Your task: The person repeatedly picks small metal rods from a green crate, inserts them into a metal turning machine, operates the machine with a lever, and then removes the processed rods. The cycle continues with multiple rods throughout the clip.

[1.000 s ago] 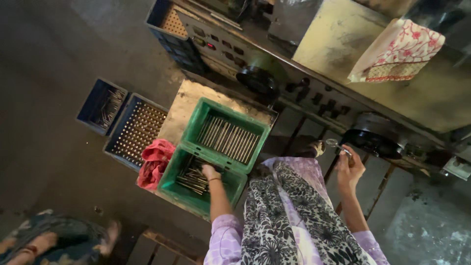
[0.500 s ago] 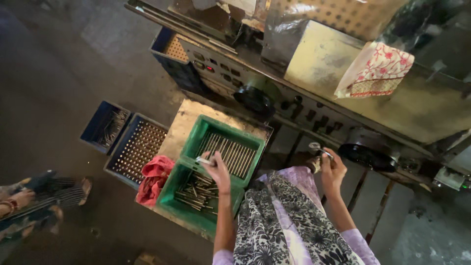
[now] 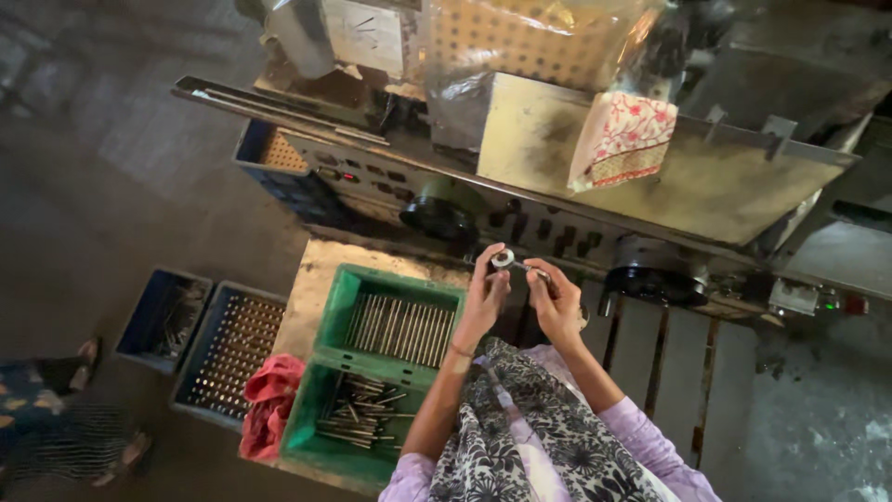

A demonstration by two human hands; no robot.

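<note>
Both hands meet above the green crate's (image 3: 346, 307) far right corner. The left hand (image 3: 483, 297) pinches a small metal ring (image 3: 503, 259); the right hand (image 3: 555, 302) pinches a thin rod (image 3: 531, 270), seemingly joining them, which calls for careful alignment.

Two hands are seen, a left hand (image 3: 483, 296) and a right hand (image 3: 555, 299). One small ring-shaped metal part (image 3: 503, 259) and one thin metal pin (image 3: 531, 270) are counted between them. One green crate (image 3: 376, 372) with two compartments is counted; its rods are too many and too small to be counted. Two blue trays are seen on the floor: one perforated tray (image 3: 228, 351) and one smaller tray (image 3: 164, 320). One red cloth (image 3: 270, 414) and one patterned cloth (image 3: 622, 141) are counted. One machine (image 3: 743, 191) is seen, with two round dark knobs, one (image 3: 439, 210) and another (image 3: 655, 274).
</note>
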